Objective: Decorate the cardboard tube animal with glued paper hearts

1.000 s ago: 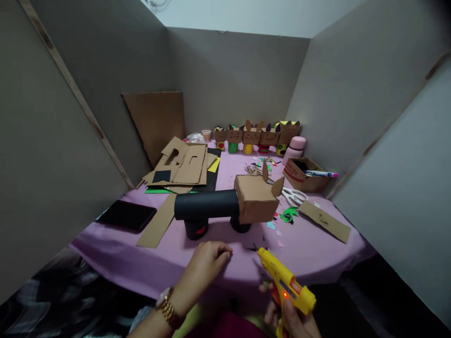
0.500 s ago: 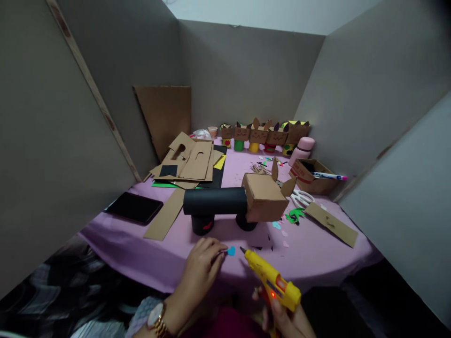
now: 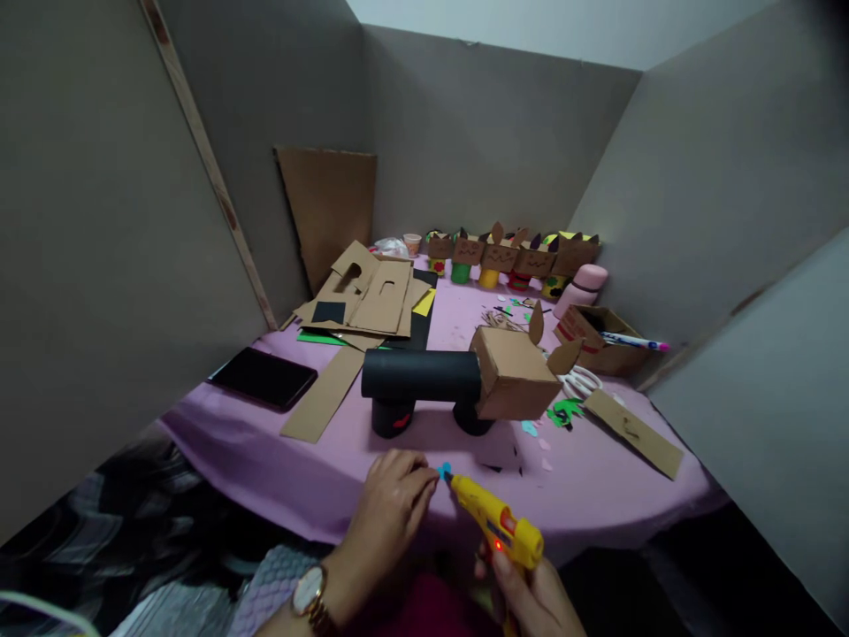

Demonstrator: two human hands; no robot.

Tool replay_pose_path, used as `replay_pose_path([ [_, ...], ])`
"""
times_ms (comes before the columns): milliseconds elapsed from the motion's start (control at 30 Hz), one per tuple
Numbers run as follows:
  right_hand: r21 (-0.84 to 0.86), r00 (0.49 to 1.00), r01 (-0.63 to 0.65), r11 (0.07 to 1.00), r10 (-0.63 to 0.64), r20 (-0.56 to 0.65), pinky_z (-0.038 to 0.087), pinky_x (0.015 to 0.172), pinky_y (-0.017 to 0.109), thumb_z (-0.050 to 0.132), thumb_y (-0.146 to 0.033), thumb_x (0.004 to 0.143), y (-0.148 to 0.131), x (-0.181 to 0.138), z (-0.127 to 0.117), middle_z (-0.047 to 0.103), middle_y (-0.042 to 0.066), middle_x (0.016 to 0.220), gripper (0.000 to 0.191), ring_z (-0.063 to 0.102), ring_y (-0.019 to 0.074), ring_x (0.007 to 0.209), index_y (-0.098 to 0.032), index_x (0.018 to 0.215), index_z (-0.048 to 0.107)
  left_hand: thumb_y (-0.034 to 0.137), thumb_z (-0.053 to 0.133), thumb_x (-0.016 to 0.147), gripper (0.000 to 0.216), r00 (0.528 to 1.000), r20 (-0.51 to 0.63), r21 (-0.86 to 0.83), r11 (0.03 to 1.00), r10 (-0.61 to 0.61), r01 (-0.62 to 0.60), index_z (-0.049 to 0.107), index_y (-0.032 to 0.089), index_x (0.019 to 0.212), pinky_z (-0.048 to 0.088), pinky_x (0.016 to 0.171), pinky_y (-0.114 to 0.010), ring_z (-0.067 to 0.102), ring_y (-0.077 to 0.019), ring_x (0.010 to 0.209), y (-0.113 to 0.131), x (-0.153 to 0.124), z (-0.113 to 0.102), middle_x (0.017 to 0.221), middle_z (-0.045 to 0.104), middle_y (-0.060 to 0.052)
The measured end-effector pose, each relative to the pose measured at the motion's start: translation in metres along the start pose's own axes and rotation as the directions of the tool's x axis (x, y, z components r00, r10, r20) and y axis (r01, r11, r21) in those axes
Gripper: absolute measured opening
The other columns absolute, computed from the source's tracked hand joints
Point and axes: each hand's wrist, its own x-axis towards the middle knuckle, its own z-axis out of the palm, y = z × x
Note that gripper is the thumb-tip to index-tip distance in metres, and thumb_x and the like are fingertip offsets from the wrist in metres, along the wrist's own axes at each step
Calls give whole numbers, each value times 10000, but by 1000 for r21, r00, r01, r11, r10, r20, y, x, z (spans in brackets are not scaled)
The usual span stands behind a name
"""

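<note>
Between finger and thumb, my left hand (image 3: 398, 489) pinches a small blue paper heart (image 3: 445, 470) by its edge, over the front of the table. My right hand (image 3: 523, 588) is wrapped round the handle of a yellow hot glue gun (image 3: 497, 518) with a lit red light. Its dark nozzle points left and meets the heart, or hovers just over it; I cannot tell which. Just behind stands a cardboard animal with a black tube body (image 3: 421, 375), a brown box head (image 3: 517, 373) with leaf-shaped ears, and a red shape (image 3: 401, 421) on one leg.
Stacked cardboard (image 3: 378, 296) and a dark tablet (image 3: 263, 378) lie at left. Several small cardboard figures (image 3: 499, 257) line the back beside a pink bottle (image 3: 581, 290). White scissors (image 3: 580, 381), green scraps (image 3: 565, 412), a cardboard strip (image 3: 633, 433) and a box (image 3: 607, 345) with a pen sit at right.
The glue gun has moved left, so its nozzle is now at the blue heart. My left hand keeps its pinch. The whole view has shifted slightly.
</note>
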Motion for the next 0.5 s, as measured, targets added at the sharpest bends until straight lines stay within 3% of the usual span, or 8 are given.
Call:
replay_pose_path([
  [367, -45, 1000, 26, 999, -25, 11, 330, 454, 265, 467, -704, 722, 6, 3, -3, 480, -10, 466, 565, 455, 144, 439, -171, 625, 628, 197, 471, 883, 188, 1000, -20, -11, 1000, 4, -4, 650, 210, 941, 436, 731, -353, 530, -202, 833, 0, 1, 0, 905, 620, -57],
  [500, -66, 997, 58, 996, -61, -43, 371, 498, 273, 485, -696, 720, 4, 1, -4, 550, 17, 529, 565, 485, 161, 491, -161, 740, 666, 195, 467, 886, 189, 1000, -14, -10, 1000, 5, -5, 647, 205, 943, 433, 733, -358, 527, -203, 833, 0, 1, 1, 907, 618, -59],
])
